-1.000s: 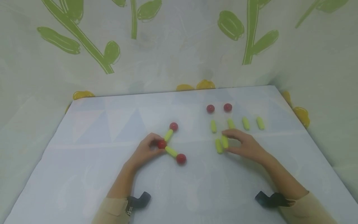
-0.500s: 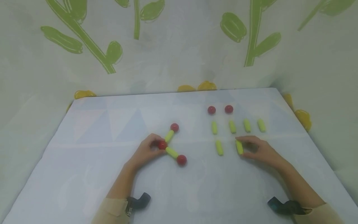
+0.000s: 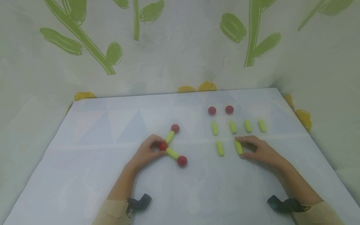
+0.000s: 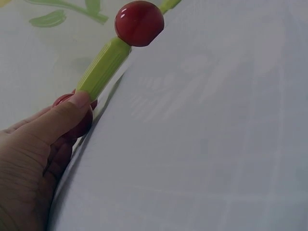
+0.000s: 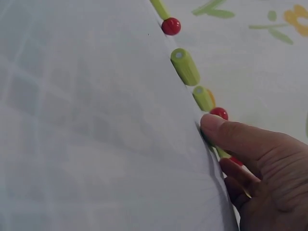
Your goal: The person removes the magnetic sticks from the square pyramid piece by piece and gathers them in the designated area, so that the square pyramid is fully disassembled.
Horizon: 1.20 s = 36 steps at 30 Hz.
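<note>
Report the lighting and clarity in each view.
Head: hazy, low contrast, a soft shadow by the right hand; left wrist: a bright glint on the upper ball, the left hand dim; right wrist: table washed out, its edge steeply slanted.

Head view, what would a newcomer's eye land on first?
Probably the V of red balls and green sticks near the middle of the table, its corner ball in the grip of the left hand. A row of four loose green sticks would likely follow, beyond the right hand, with two red balls behind it. Then perhaps the big green leaves past the table's far edge.
</note>
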### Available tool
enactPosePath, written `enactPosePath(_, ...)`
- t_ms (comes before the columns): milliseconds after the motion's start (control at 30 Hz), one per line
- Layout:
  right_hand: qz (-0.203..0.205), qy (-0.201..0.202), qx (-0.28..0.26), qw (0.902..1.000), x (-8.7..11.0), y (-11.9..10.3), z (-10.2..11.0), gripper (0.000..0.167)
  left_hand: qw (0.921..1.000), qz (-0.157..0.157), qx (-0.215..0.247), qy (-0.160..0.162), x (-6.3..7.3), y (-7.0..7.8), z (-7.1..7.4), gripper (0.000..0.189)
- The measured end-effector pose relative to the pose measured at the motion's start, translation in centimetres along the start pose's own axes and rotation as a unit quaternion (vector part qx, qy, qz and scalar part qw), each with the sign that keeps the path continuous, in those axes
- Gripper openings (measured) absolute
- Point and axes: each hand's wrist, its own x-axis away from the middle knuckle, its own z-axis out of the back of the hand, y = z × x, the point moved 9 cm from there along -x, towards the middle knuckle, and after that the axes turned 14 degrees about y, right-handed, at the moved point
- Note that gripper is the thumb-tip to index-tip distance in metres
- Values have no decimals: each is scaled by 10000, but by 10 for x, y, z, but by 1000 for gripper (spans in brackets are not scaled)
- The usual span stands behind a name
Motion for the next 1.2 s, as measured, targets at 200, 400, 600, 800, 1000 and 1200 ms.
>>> enactPosePath(200, 80, -39, 44, 10000, -2, -3, 0, 56, 10000, -19, -52, 4, 1, 15, 1, 39)
enactPosePath(400, 30, -1, 137, 9999, -5, -6, 1, 59, 9999, -111, -62, -79, 3, 37, 6, 37)
enactPosePath(600, 785, 691, 90, 9945, -8, -28, 10, 54, 9999, -38, 16, -113, 3, 35, 6, 37)
enactPosePath(800, 970, 998, -555, 9887, -18, -68, 1, 46, 9997, -48, 77, -208, 1, 4, 0, 37)
enactPosePath(1000, 1124, 322, -719, 9905, -30, -111, -36, 40, 9989, 120, 56, -448, 3, -3, -5, 40)
enactPosePath(1200, 482, -65, -286, 9984, -50, -128, -85, 43, 9983, 102, 41, -570, 5, 0, -6, 44)
